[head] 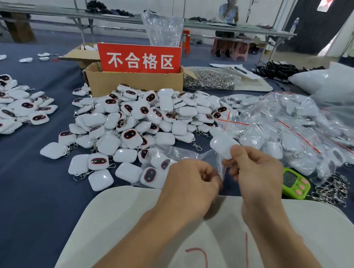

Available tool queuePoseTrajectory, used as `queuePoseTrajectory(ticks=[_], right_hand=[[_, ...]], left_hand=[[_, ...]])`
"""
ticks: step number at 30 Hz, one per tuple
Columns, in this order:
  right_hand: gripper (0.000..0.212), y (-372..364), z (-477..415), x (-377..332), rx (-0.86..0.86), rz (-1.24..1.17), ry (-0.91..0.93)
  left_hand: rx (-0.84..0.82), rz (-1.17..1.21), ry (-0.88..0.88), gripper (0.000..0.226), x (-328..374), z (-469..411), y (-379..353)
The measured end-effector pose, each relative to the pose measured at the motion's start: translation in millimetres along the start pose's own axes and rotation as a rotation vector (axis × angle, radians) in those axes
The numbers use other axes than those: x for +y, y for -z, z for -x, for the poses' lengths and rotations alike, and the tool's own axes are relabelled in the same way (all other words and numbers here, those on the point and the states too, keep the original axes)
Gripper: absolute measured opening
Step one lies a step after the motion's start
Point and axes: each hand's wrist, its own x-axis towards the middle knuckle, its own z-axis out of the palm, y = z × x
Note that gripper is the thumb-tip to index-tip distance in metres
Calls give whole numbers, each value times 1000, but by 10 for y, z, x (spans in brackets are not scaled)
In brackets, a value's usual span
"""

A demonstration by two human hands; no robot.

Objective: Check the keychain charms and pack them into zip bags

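Head view: a cream cloth (pixel 114 225) with red pen strokes lies nearest, over the dark blue fabric worktop (pixel 24 183). Above it, the left hand (pixel 191 179) is curled, pinching the edge of a clear, crinkled zip bag (pixel 191 154). The bag already holds a few charms, their dark oval faces showing through the film. The right hand (pixel 257 175) pinches one charm (pixel 222 144) between thumb and fingers. It is a smooth, white, rounded square, plain side up, raised just beside the bag's mouth and up and left of that hand.

A lime-green timer (pixel 295 183) with pink buttons sits right of the hands, near a tangle of metal rings (pixel 332 189).

Beyond the hands, a loose pile (pixel 143 117) of glossy white charms with metal clasps spreads across the worktop. A second pile (pixel 6 107) lies well apart at the left. Filled bags (pixel 292 132) with red seal lines are heaped at the right.

Behind the pile stands a cardboard box (pixel 133 83) bearing a red sign (pixel 139 59) with white characters. Just beside the box is a heap of silvery clasps (pixel 209 79).
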Motion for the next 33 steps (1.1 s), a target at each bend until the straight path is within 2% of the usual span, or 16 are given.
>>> queuePoseTrajectory(ticks=[4, 7, 13, 19, 25, 28, 30, 33], right_hand=[[27, 9, 3, -3, -6, -41, -18], [8, 27, -2, 9, -26, -39, -25], [4, 63, 34, -24, -33, 69, 63], [17, 98, 29, -33, -25, 258, 39], [27, 102, 20, -74, 14, 470, 77], [25, 117, 9, -74, -40, 495, 98], [12, 117, 6, -53, -137, 364, 23], [18, 107, -6, -27, -254, 206, -135]], left_hand=[[60, 23, 41, 19, 0, -28, 3], [163, -25, 30, 18, 12, -37, 8], [307, -125, 11, 24, -5, -92, -22], [340, -217, -3, 24, -10, -90, -19], [372, -197, -41, 21, 42, -37, -6], [361, -262, -154, 16, 39, 22, -32], [355, -341, -281, 12, 50, 58, -40], [306, -389, -393, 6, 58, 83, -28]])
